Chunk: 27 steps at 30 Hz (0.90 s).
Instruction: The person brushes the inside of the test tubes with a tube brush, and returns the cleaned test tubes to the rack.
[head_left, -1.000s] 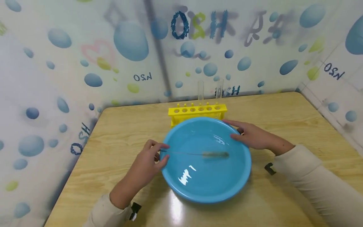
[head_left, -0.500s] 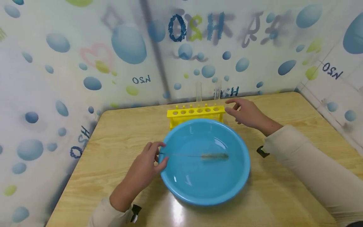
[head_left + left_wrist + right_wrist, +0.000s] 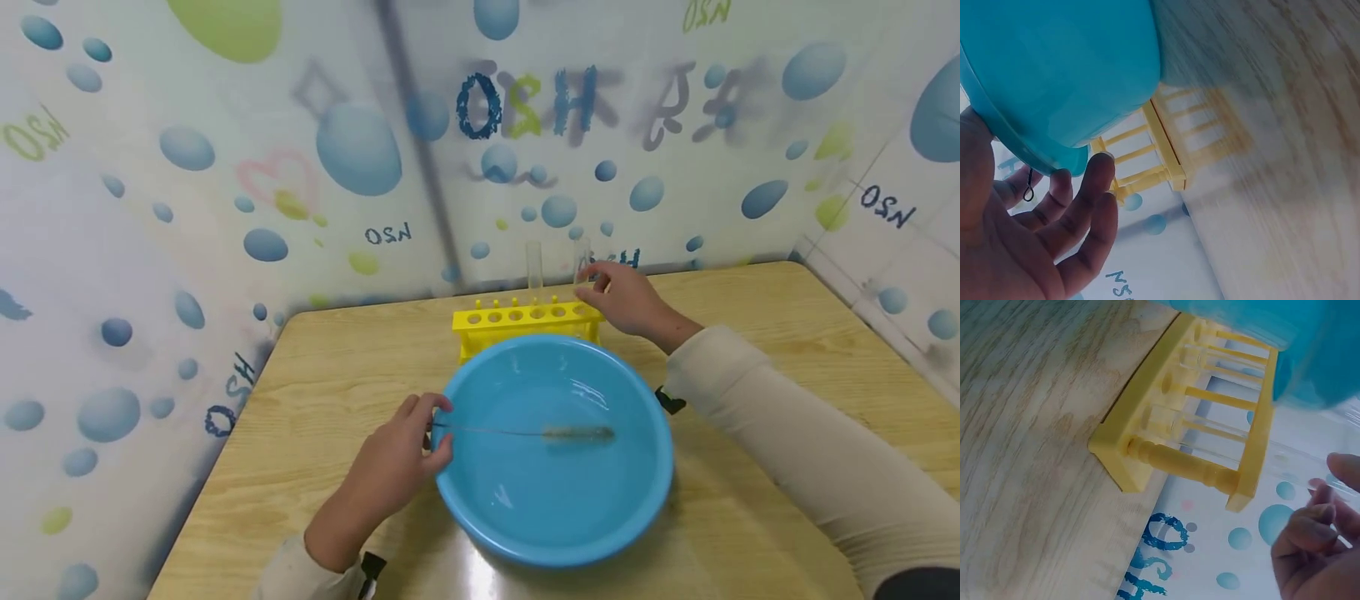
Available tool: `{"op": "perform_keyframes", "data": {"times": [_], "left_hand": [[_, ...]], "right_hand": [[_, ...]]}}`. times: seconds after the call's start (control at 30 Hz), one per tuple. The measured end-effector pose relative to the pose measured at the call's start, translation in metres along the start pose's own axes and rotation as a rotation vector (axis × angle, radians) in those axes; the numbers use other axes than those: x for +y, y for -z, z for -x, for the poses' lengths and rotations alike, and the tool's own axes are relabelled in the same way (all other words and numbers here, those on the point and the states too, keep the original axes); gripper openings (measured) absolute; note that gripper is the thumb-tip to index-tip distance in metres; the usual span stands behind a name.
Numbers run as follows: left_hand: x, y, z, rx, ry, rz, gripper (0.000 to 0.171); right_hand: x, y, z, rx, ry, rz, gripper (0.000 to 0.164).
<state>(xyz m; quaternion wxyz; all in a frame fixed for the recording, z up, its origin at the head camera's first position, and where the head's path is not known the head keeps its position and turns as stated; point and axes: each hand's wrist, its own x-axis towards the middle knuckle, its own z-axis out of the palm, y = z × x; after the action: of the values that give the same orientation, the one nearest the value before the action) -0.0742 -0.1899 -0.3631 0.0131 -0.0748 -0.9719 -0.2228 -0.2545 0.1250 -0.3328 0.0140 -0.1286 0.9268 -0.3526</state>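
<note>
Right hand (image 3: 630, 302): thumb and fingertips were bent about the end test tube (image 3: 581, 251), its foot in the yellow rack (image 3: 527, 325); whether they pinched could not be told. Left hand (image 3: 392, 467): fingers curved at the blue basin (image 3: 555, 504)'s left rim, beside the brush (image 3: 577, 434)'s wire end; grip unclear. Basin blocked the rack's lower front. Second tube (image 3: 535, 268) stood racked; wooden table (image 3: 360, 358) below, patterned wall (image 3: 660, 242) behind

We see in the head view a cream left sleeve (image 3: 296, 573) at seven o'clock and a creased cream right sleeve (image 3: 787, 446) at four o'clock, each with a small black tab (image 3: 670, 401) on its inner side.
</note>
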Motion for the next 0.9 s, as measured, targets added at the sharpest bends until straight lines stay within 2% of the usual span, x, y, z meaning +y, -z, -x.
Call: {"op": "perform_keyframes", "data": {"times": [0.17, 0.23, 0.4, 0.5, 0.7, 0.9], "left_hand": [[0.000, 0.000, 0.002, 0.019, -0.001, 0.005, 0.034], [0.000, 0.000, 0.003, 0.028, -0.002, 0.009, 0.035], [0.000, 0.004, 0.000, 0.029, -0.008, -0.015, 0.041], [0.000, 0.006, -0.003, -0.003, 0.003, -0.039, 0.047], [-0.003, 0.012, -0.007, -0.056, -0.024, -0.180, 0.055], [-0.007, 0.020, -0.011, -0.115, -0.030, -0.262, 0.038]], "right_hand": [[-0.008, 0.006, 0.005, 0.103, 0.086, -0.035, 0.027], [-0.012, 0.010, 0.009, 0.170, 0.137, -0.051, 0.027], [-0.023, 0.027, 0.025, 0.391, 0.345, -0.047, 0.026], [-0.027, 0.037, 0.038, 0.466, 0.426, -0.029, 0.025], [-0.026, 0.044, 0.072, 0.501, 0.381, -0.050, 0.023], [-0.016, 0.038, 0.106, 0.509, 0.331, -0.146, 0.011]]}}
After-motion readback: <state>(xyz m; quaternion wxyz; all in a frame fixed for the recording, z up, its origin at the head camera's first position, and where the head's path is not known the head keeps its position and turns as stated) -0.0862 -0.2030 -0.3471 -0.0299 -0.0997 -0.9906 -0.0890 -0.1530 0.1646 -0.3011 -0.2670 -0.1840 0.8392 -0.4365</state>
